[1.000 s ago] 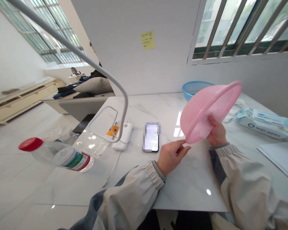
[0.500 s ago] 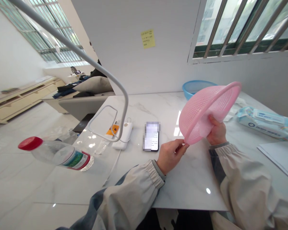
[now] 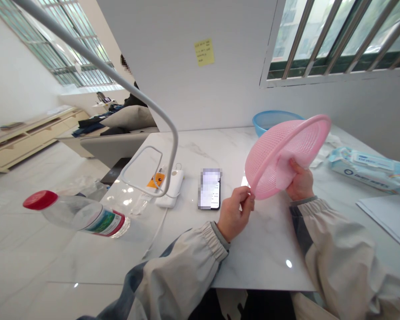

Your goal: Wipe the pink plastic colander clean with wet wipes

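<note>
A pink mesh basket point(image 3: 280, 151) is held tilted on edge above the white marble table point(image 3: 263, 253). My left hand point(image 3: 235, 213) pinches its lower rim with thumb and fingers. My right hand point(image 3: 298, 182) presses a pale cloth or wipe point(image 3: 282, 171) against the basket's underside, fingers curled around it. A black phone point(image 3: 210, 189) with a lit screen lies just left of my left hand.
A blue basin point(image 3: 270, 120) stands behind the basket. A pack of wet wipes point(image 3: 366, 166) and a sheet of paper point(image 3: 391, 218) lie at right. At left are a white device point(image 3: 170, 189), a lamp stand point(image 3: 146, 178) and a lying water bottle point(image 3: 82, 215).
The basket has shifted slightly left and turned a little. My left hand's fingers have closed tighter on its lower rim. My right hand stays on the cloth.
</note>
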{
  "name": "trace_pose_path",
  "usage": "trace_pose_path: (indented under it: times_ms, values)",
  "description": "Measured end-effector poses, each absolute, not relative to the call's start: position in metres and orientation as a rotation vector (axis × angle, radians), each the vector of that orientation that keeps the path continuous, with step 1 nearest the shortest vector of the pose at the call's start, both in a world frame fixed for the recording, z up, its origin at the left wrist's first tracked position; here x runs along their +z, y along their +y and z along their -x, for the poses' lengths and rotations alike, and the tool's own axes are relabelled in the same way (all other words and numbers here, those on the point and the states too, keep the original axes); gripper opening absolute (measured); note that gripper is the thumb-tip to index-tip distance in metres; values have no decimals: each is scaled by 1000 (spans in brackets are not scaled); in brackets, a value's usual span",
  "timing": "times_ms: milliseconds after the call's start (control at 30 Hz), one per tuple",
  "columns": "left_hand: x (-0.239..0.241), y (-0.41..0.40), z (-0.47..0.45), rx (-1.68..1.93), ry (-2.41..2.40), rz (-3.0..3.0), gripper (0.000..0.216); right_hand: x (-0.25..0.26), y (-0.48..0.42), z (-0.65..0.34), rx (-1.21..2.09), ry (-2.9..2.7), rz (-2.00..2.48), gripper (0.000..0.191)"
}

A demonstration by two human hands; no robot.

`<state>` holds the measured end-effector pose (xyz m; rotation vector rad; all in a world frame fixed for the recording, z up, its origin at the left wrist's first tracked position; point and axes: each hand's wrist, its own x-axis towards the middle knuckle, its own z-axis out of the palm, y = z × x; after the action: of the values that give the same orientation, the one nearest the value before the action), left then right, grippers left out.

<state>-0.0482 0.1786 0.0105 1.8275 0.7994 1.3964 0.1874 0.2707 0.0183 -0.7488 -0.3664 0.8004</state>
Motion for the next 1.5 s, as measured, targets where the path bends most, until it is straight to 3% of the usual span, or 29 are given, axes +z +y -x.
trace_pose_path:
  times_ms: [1500]
  values:
    - [11, 181, 44, 1420, 786, -1689, 23, 11, 273, -189, 913, -339, 731, 28]
